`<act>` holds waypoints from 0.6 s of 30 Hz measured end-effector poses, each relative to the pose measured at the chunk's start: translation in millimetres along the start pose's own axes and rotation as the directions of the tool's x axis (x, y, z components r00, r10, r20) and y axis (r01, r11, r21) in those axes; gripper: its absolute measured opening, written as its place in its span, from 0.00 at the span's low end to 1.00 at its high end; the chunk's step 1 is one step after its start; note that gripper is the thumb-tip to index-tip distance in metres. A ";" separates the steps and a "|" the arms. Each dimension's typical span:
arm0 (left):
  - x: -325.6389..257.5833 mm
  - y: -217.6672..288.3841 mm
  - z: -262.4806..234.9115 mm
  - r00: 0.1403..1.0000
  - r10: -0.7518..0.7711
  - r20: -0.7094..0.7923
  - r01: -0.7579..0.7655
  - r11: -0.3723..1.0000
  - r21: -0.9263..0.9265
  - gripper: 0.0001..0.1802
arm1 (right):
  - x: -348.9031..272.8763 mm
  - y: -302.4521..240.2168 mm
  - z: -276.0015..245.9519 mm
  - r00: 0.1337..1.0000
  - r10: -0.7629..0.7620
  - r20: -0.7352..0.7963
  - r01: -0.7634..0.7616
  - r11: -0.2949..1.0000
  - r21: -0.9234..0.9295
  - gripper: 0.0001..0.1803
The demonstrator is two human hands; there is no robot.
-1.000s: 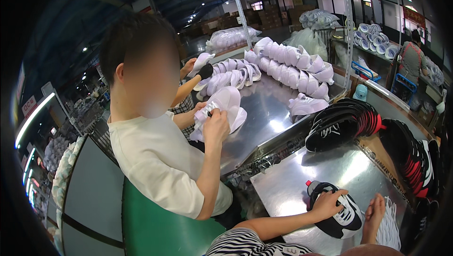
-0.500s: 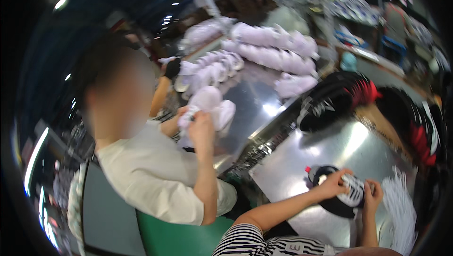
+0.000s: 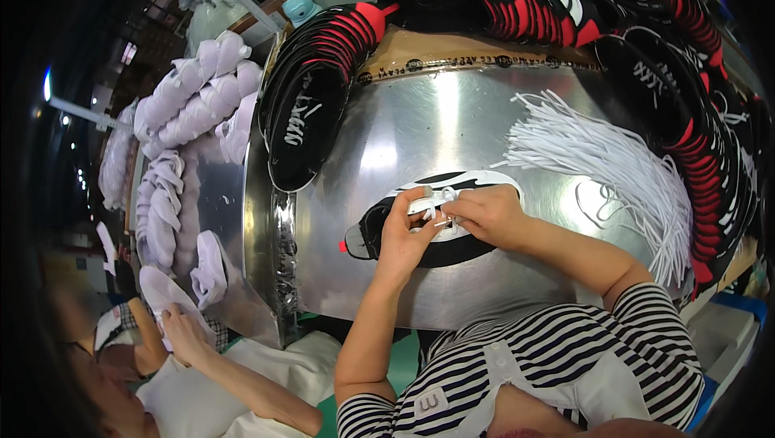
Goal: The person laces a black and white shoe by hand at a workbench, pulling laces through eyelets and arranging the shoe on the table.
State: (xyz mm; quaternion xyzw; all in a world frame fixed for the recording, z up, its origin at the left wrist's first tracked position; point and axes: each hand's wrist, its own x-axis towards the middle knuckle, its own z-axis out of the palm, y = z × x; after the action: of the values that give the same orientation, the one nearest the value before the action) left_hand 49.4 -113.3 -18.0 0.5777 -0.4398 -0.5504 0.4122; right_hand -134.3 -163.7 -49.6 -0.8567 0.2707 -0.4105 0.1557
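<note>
A black-and-white shoe upper (image 3: 456,255) lies flat on the metal table in front of me, its red tab pointing left. White shoelace (image 3: 440,196) runs through the eyelets at its middle. My left hand (image 3: 401,234) is closed on the upper beside the lacing, thumb and forefinger either side of the eyelet edge. Close to it, my right hand (image 3: 494,216) pinches the lace with its fingertips. The fingers partly cover the eyelets and the lace ends.
Loose white laces (image 3: 597,155) lie in a bundle to the right. Rows of black-and-red uppers (image 3: 311,107) line the table's far and right edges. At left, a co-worker's hand (image 3: 184,333) holds a pale shoe (image 3: 165,289) by a second table with stacked pale shoes (image 3: 190,79).
My view has swung from the co-worker on the left to my own table, which now fills the middle. Both hands are still at the shoe upper, now closer together over the lacing.
</note>
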 end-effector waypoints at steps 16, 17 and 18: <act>20.3 -22.1 -1.6 0.987 0.110 -0.114 -0.100 0.991 0.090 0.16 | -19.9 -52.4 -14.1 0.996 -0.092 -0.009 0.087 0.909 0.407 0.12; 20.4 -20.4 0.3 0.986 0.124 -0.111 -0.110 0.986 0.125 0.17 | -22.0 -47.2 -10.9 0.999 -0.052 0.011 0.044 0.920 0.390 0.12; 19.2 -17.2 2.2 0.984 0.138 -0.110 -0.119 0.980 0.161 0.17 | -22.6 -45.6 -10.2 0.999 -0.020 0.032 0.007 0.927 0.375 0.13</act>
State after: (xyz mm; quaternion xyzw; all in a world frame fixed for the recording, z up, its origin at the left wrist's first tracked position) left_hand 48.3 -127.1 -39.9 0.6102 -0.4917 -0.4512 0.4270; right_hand -138.6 -114.1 -35.1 -0.8201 0.1786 -0.4407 0.3183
